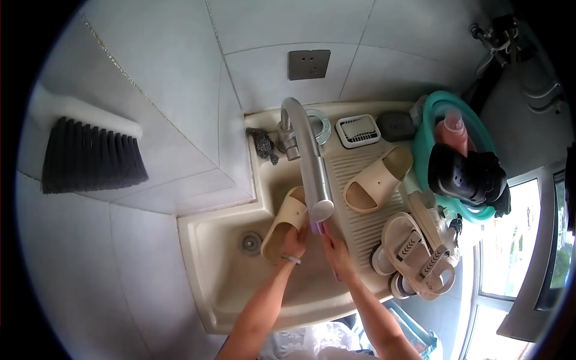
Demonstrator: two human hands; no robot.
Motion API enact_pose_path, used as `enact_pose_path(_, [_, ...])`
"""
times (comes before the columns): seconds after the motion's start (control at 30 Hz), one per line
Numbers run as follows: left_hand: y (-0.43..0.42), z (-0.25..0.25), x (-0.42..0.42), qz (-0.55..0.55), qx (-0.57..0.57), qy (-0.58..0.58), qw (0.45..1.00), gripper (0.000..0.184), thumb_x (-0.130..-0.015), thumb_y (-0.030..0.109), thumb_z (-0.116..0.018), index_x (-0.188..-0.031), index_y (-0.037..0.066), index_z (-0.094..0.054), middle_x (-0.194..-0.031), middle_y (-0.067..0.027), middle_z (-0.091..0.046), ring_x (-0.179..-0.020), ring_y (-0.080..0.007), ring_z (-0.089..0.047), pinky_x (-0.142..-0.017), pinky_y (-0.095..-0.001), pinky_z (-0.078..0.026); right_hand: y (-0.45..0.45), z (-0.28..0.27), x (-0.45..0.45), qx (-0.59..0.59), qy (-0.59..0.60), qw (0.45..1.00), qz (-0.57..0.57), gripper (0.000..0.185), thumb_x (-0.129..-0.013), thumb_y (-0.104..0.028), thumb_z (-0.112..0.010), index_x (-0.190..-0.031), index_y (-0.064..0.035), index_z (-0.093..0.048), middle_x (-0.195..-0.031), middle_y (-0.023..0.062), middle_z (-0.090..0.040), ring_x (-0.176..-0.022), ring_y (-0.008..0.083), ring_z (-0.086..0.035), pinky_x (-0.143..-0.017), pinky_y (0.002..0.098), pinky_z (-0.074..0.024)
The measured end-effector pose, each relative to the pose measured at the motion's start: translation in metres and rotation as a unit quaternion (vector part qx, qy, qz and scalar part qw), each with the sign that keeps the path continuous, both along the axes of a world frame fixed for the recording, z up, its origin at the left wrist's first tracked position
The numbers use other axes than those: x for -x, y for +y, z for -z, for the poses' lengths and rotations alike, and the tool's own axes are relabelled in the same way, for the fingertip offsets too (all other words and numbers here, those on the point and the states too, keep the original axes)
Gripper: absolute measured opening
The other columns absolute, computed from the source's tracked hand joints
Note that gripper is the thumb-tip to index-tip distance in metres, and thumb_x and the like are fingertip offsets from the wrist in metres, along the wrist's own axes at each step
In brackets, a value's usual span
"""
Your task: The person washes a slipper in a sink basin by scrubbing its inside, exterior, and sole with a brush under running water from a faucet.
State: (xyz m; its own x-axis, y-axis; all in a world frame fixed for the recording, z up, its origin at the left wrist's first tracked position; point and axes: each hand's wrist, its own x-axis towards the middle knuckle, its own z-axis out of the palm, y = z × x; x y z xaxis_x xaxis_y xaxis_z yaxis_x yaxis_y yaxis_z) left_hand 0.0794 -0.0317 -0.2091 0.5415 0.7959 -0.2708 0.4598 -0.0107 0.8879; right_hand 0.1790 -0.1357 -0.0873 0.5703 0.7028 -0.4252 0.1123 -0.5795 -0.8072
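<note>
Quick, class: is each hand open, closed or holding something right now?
Left hand: holding a beige slipper, fingers partly hidden.
Right hand: closed on a purple object, mostly hidden.

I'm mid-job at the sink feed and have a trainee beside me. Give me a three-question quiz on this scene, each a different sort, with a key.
1. Which hand touches the slipper in the sink?
2. True or false: the pink bottle is in the teal basin.
3. Fill in the blank: the item in the right hand is ____ in colour.

Key:
1. The left hand.
2. True.
3. Purple.
</note>
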Motion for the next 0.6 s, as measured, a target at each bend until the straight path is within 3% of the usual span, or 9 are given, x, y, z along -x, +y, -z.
enact_pose_path(0.03, [0.002, -0.004, -0.004, -0.048, 0.085, -0.044, 0.994, 0.026, -0.096, 0.020, -0.052, -0.110, -0.001, -0.058, -0.103, -0.0187, -0.063, -0.085, -0.0293, -0.063, -0.073, -0.0427, -0.051, -0.005, -0.019, 0.004, 0.050, -0.002, 0.999, -0.007, 0.040, -0.096, -0.019, -0.048, -0.134, -0.0084, -0.049, -0.071, 0.0129, -0.052, -0.063, 0.0139, -0.047, -0.060, 0.0280, -0.0414])
enact_pose_path(0.07, [0.004, -0.006, -0.007, -0.047, 0.085, -0.046, 0.994, 0.026, -0.096, 0.020, -0.052, -0.110, -0.001, -0.058, -0.103, -0.0187, -0.063, -0.085, -0.0293, -0.063, -0.073, -0.0427, -0.051, -0.013, -0.026, 0.011, 0.050, -0.004, 0.999, -0.006, 0.040, -0.096, -0.019, -0.048, -0.134, -0.0084, -0.049, -0.071, 0.0129, -0.052, -0.063, 0.0139, -0.047, -0.060, 0.0280, -0.0414])
enact_pose_path(0.1, [0.005, -0.006, -0.010, -0.134, 0.226, -0.241, 0.934, 0.028, -0.097, 0.021, -0.051, -0.114, 0.000, -0.056, -0.104, -0.0147, -0.063, -0.086, -0.0245, -0.063, -0.073, -0.0397, -0.052, -0.024, -0.029, 0.021, -0.012, -0.090, 0.996, -0.021, 0.040, -0.094, -0.014, -0.049, -0.134, -0.0105, -0.050, -0.075, 0.0152, -0.056, -0.065, 0.0185, -0.052, -0.062, 0.0309, -0.0440])
enact_pose_path(0.13, [0.006, -0.006, -0.012, -0.212, 0.352, -0.420, 0.809, 0.029, -0.098, 0.022, -0.051, -0.117, 0.001, -0.054, -0.104, -0.0108, -0.063, -0.087, -0.0196, -0.062, -0.074, -0.0367, -0.052, -0.032, -0.032, 0.032, -0.030, -0.155, 0.986, -0.055, 0.042, -0.092, -0.011, -0.050, -0.134, -0.0125, -0.050, -0.079, 0.0180, -0.059, -0.069, 0.0240, -0.056, -0.065, 0.0343, -0.0461])
enact_pose_path(0.27, [0.003, -0.011, -0.009, -0.218, 0.395, -0.423, 0.785, 0.031, -0.099, 0.023, -0.049, -0.122, 0.002, -0.052, -0.107, -0.0062, -0.062, -0.094, -0.0151, -0.059, -0.081, -0.0319, -0.050, -0.041, 0.000, 0.060, -0.070, -0.323, 0.937, -0.112, 0.050, -0.089, -0.007, -0.052, -0.137, -0.0188, -0.047, -0.089, 0.0255, -0.064, -0.080, 0.0421, -0.063, -0.068, 0.0492, -0.0509])
enact_pose_path(0.3, [0.007, -0.019, -0.009, -0.272, 0.398, -0.385, 0.787, 0.032, -0.098, 0.025, -0.050, -0.121, 0.002, -0.053, -0.106, -0.0060, -0.062, -0.095, -0.0149, -0.060, -0.080, -0.0313, -0.051, -0.032, 0.002, 0.054, -0.027, -0.286, 0.949, -0.134, 0.051, -0.091, -0.014, -0.052, -0.140, -0.0238, -0.041, -0.084, 0.0255, -0.063, -0.070, 0.0437, -0.062, -0.061, 0.0525, -0.0503])
enact_pose_path(0.37, [0.023, -0.019, 0.001, -0.254, 0.382, -0.414, 0.786, 0.032, -0.098, 0.026, -0.050, -0.120, 0.002, -0.054, -0.105, -0.0058, -0.063, -0.093, -0.0146, -0.060, -0.079, -0.0310, -0.051, -0.014, 0.013, 0.050, 0.006, -0.280, 0.947, -0.155, 0.052, -0.094, -0.023, -0.050, -0.142, -0.0297, -0.035, -0.077, 0.0248, -0.061, -0.060, 0.0444, -0.060, -0.053, 0.0552, -0.0496])
enact_pose_path(0.47, [0.029, -0.030, -0.003, -0.270, 0.364, -0.457, 0.765, 0.032, -0.098, 0.026, -0.050, -0.115, 0.000, -0.056, -0.099, -0.0052, -0.065, -0.086, -0.0141, -0.062, -0.075, -0.0299, -0.052, -0.007, 0.025, 0.053, -0.006, -0.329, 0.930, -0.163, 0.051, -0.095, -0.025, -0.049, -0.143, -0.0313, -0.034, -0.075, 0.0241, -0.061, -0.059, 0.0426, -0.060, -0.050, 0.0539, -0.0496])
enact_pose_path(0.6, [0.022, -0.020, 0.001, -0.234, 0.400, -0.466, 0.754, 0.031, -0.098, 0.023, -0.052, -0.118, -0.001, -0.054, -0.104, -0.0061, -0.063, -0.092, -0.0160, -0.062, -0.081, -0.0312, -0.052, 0.005, 0.007, 0.045, -0.052, -0.313, 0.933, -0.167, 0.051, -0.095, -0.024, -0.048, -0.143, -0.0242, -0.034, -0.071, 0.0245, -0.061, -0.056, 0.0434, -0.060, -0.050, 0.0544, -0.0489])
